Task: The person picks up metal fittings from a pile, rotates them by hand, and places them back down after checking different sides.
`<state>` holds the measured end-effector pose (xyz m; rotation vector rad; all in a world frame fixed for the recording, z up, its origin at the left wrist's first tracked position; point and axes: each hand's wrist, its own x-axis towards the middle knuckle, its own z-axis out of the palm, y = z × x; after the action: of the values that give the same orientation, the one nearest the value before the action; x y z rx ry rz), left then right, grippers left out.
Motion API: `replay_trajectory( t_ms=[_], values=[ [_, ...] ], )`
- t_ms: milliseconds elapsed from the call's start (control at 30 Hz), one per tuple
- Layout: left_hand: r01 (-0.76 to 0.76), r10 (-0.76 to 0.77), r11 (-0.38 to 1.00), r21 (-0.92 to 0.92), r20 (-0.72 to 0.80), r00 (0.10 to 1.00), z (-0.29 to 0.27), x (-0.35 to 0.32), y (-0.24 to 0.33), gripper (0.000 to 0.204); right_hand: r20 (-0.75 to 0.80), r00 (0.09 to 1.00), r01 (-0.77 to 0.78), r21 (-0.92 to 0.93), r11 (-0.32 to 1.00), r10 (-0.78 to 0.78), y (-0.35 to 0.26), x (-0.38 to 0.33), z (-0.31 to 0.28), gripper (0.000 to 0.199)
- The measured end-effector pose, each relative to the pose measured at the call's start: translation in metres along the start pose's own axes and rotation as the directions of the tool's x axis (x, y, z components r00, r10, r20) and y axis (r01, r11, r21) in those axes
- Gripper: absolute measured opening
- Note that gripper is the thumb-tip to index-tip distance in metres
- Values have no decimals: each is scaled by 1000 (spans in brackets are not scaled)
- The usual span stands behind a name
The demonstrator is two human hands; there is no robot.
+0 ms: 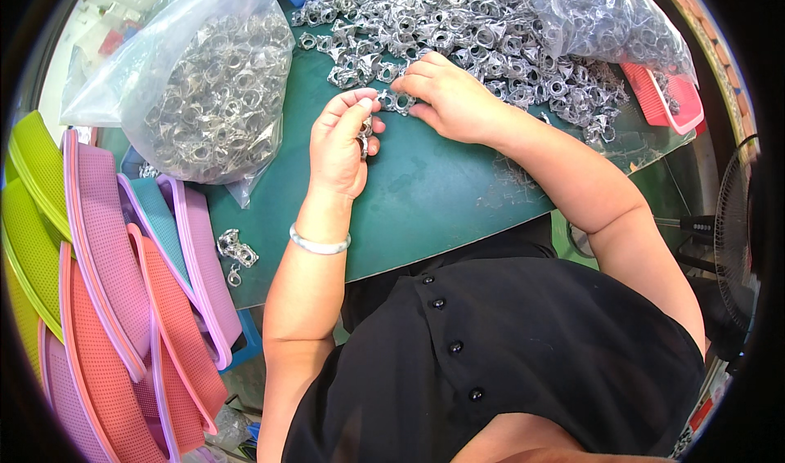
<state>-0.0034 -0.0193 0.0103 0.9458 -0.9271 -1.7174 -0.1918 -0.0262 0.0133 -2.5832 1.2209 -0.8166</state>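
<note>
My left hand (337, 148), with a pale bangle (319, 244) on its wrist, is closed around a few small silver metal ring parts (365, 143). Its thumb and forefinger pinch together at the top. Just to the right, my right hand (458, 99) has its thumb and fingers closed on another silver ring-shaped part (399, 102), close to the left fingertips. Beyond both hands spreads a big heap of similar silver ring parts (441, 22). Exactly how the fingers grip each part is partly hidden.
A green table (425, 193) lies under my hands. Clear plastic bags of metal parts stand at left (217, 95) and far right (613, 22). A pink basket (683, 107) sits at the right edge. Stacked colourful baskets (106, 250) crowd the left, beside loose parts (236, 249). A fan (736, 234) stands right.
</note>
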Motion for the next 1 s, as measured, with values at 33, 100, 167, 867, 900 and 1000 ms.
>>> replay_trajectory(
  t_ms=[33,100,167,867,900,1000],
  values=[
    [1,-1,1000,23,-6,1000,1,0,0,18,-10,1000,1,17,1000,-1,1,0,-1,34],
    [5,-3,998,70,-21,1000,5,-2,2,19,-28,1000,5,52,999,-4,3,0,-3,30],
    [-1,9,988,153,-51,999,7,-3,2,19,-40,997,-58,190,980,66,1,0,-7,28],
    [11,-27,987,159,99,995,9,-6,2,13,145,959,-230,901,368,245,1,0,-12,25],
    [10,-27,988,157,106,994,9,-6,2,13,146,958,-232,899,371,246,1,0,-12,25],
    [24,-42,989,144,122,992,10,-8,4,14,151,958,-237,895,377,243,1,0,-12,24]
  ],
)
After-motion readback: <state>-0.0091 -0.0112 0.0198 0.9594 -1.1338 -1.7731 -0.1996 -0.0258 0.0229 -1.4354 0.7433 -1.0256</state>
